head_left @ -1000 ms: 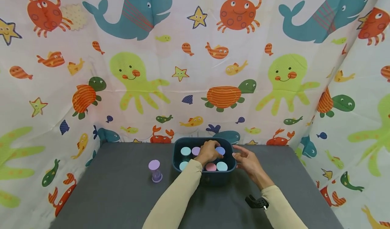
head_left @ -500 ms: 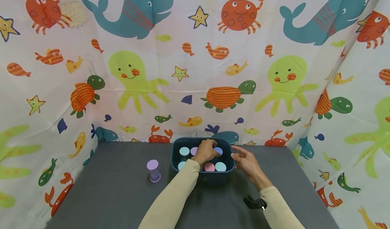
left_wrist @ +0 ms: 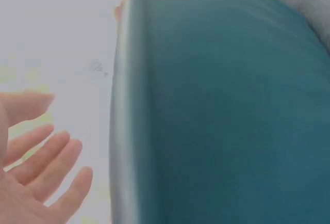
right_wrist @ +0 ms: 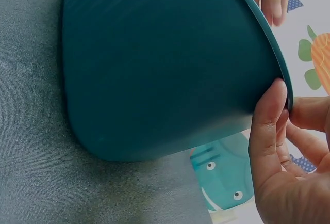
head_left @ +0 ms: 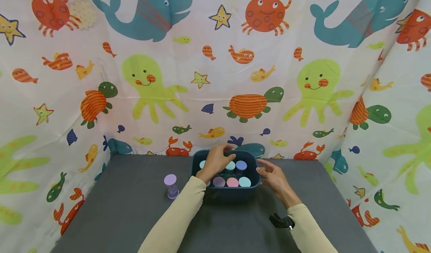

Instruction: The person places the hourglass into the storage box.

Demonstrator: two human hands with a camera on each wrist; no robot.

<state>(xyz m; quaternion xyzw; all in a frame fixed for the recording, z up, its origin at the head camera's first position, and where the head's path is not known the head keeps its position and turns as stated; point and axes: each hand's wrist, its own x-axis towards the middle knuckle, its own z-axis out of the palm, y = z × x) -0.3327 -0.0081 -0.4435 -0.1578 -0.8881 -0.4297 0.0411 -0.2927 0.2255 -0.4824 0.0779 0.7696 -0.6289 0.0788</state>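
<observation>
A dark teal bin (head_left: 232,196) stands on the table in the head view. Inside it are several round-capped pieces, among them a pink one (head_left: 232,182), a purple one (head_left: 219,182) and a blue one (head_left: 241,165). My left hand (head_left: 216,160) hovers over the bin's left half, hiding part of the contents. Its fingers are spread and relaxed in the left wrist view, holding nothing. At the bin's right end, my right hand (right_wrist: 289,157) pinches the rim between thumb and fingers. To the left of the bin, a purple sand timer (head_left: 171,186) stands upright.
The grey table (head_left: 134,208) reaches back to a curtain (head_left: 208,95) printed with sea animals, which hangs behind and along both sides. A black band (head_left: 282,221) is on the right wrist.
My left hand has lifted out of the bin and shifted left, uncovering a pale teal cap and a purple cap. My right hand stays on the rim.
</observation>
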